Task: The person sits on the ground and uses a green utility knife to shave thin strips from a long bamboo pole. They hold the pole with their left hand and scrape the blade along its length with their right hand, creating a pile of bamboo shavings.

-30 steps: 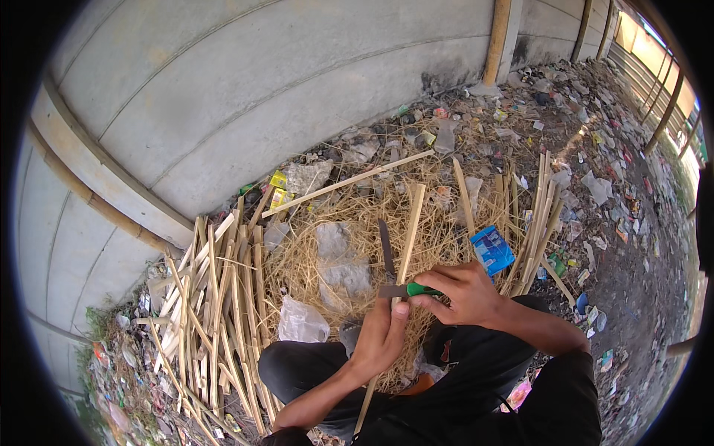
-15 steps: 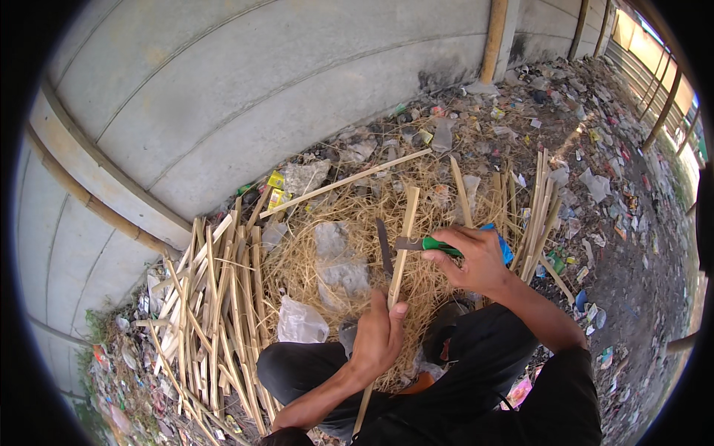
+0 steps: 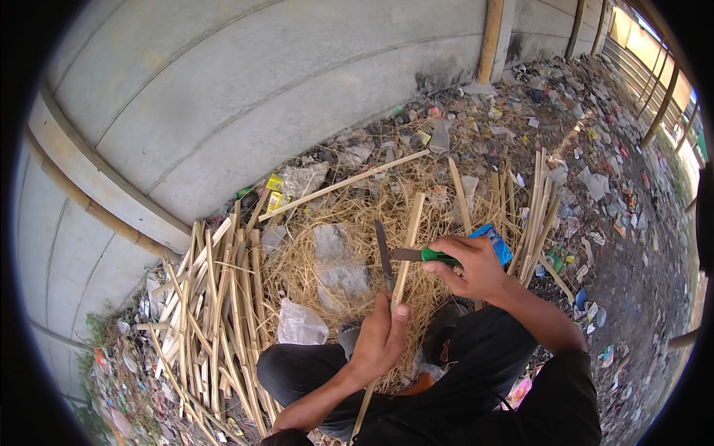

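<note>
My left hand (image 3: 378, 338) is closed around a long, pale bamboo strip (image 3: 413, 223), which slants up and away from my lap. Its lower end runs down past my wrist. In my right hand (image 3: 470, 265) is a knife with a green handle (image 3: 440, 257); the short, dull blade lies across the strip above my left fingers. A second, dark narrow blade (image 3: 382, 241) shows just left of the strip, its lower end close to my left fingertips. Whether that hand touches it I cannot tell. Straw-like shavings (image 3: 357, 212) cover the ground beneath.
Many bamboo strips (image 3: 216, 320) are heaped on the left, and a smaller bundle (image 3: 539, 215) leans at the right. A grey block (image 3: 338, 260), a clear plastic bag (image 3: 301, 324) and a blue packet (image 3: 492, 241) lie nearby. Beyond stands a concrete wall (image 3: 297, 89); litter covers the ground.
The knife has slid a little way down the strip toward my left hand. The strip's upper end has tipped slightly to the right and lower. My left hand keeps its grip.
</note>
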A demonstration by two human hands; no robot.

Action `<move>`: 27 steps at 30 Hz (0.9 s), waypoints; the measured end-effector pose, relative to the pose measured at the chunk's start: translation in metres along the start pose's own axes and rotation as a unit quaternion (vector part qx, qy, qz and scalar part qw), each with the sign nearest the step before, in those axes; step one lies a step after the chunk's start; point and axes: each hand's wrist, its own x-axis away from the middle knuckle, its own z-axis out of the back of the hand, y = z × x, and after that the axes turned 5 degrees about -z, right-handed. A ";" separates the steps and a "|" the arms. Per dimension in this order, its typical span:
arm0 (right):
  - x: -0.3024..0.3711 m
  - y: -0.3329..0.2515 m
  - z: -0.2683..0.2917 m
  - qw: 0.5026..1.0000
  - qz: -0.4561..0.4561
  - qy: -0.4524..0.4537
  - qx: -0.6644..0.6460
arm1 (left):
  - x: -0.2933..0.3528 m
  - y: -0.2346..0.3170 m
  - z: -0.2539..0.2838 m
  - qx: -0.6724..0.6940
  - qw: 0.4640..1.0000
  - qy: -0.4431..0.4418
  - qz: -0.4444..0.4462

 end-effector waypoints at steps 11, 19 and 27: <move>0.011 -0.024 -0.015 0.995 0.061 -0.075 0.012 | -0.002 -0.012 0.002 -0.017 0.998 0.038 -0.051; 0.017 -0.028 -0.020 0.993 0.065 -0.094 0.021 | -0.004 -0.013 0.006 0.012 0.998 0.042 -0.036; 0.021 -0.027 -0.025 0.995 0.059 -0.075 0.019 | -0.005 -0.019 0.003 0.041 0.996 0.078 -0.020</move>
